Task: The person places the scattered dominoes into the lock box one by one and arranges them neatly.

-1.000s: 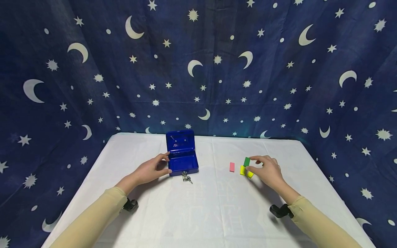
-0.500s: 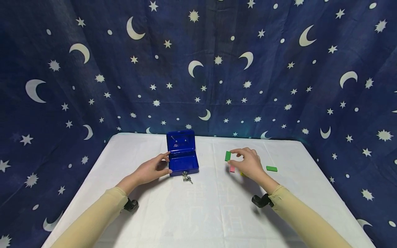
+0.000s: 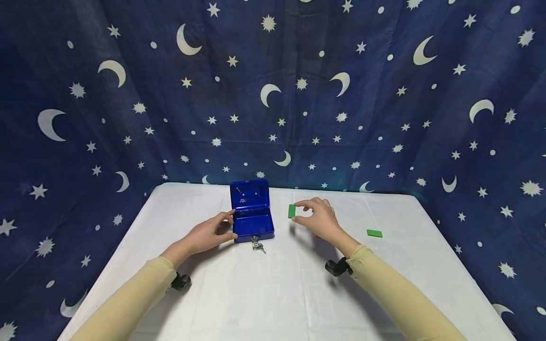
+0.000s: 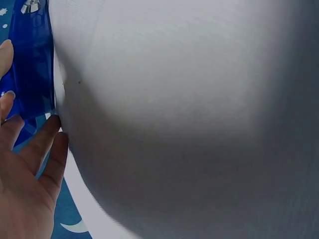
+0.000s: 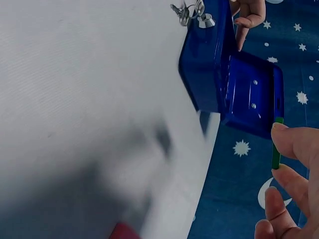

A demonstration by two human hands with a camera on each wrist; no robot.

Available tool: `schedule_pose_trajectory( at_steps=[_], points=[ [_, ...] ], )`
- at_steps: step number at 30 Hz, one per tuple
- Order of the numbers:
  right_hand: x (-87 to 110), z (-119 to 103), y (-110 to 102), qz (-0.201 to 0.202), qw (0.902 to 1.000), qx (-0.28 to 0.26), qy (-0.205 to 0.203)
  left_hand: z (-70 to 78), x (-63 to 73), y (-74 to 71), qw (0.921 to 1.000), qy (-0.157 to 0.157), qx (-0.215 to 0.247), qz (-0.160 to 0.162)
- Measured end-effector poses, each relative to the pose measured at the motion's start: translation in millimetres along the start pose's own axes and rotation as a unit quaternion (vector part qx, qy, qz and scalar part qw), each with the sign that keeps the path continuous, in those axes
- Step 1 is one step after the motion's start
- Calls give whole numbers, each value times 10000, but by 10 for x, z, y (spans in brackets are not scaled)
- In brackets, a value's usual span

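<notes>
In the head view a blue metal cash box (image 3: 253,225) stands on the table with its lid (image 3: 250,195) raised. A small key ring with keys (image 3: 258,245) hangs from the lock on its front. My left hand (image 3: 209,234) holds the box at its left side, thumb at the front corner and fingers toward the hinge. To the right of the box, my right hand (image 3: 323,220) pinches a green block (image 3: 292,211) between thumb and fingertips, above the table. The right wrist view shows that same block (image 5: 276,149) edge-on.
Another green block (image 3: 374,233) lies on the white-covered table (image 3: 273,293), to the right. A pink block (image 5: 124,233) shows partly in the right wrist view; the right hand mostly covers it from the head. A dark star-patterned curtain (image 3: 298,113) hangs behind the table.
Carrying the green block, my right hand has lifted off the group of blocks and moved left toward the box. The yellow blocks are now hidden behind it. My left hand stays put.
</notes>
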State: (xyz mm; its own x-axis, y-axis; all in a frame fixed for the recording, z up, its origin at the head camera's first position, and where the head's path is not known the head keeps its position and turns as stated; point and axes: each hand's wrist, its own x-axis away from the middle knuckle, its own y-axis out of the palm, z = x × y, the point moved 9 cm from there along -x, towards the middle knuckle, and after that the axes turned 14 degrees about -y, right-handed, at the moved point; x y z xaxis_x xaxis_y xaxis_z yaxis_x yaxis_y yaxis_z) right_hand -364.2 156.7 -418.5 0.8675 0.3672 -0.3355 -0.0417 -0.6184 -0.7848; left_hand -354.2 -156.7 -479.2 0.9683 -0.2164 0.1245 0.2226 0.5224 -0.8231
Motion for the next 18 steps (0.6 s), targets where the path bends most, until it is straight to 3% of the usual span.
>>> schedule_pose_trajectory(
  at_steps=[18],
  points=[
    [-319, -315, 421, -282, 9985, -148, -434, 21, 12, -7, 9999, -18, 84, -67]
  ],
)
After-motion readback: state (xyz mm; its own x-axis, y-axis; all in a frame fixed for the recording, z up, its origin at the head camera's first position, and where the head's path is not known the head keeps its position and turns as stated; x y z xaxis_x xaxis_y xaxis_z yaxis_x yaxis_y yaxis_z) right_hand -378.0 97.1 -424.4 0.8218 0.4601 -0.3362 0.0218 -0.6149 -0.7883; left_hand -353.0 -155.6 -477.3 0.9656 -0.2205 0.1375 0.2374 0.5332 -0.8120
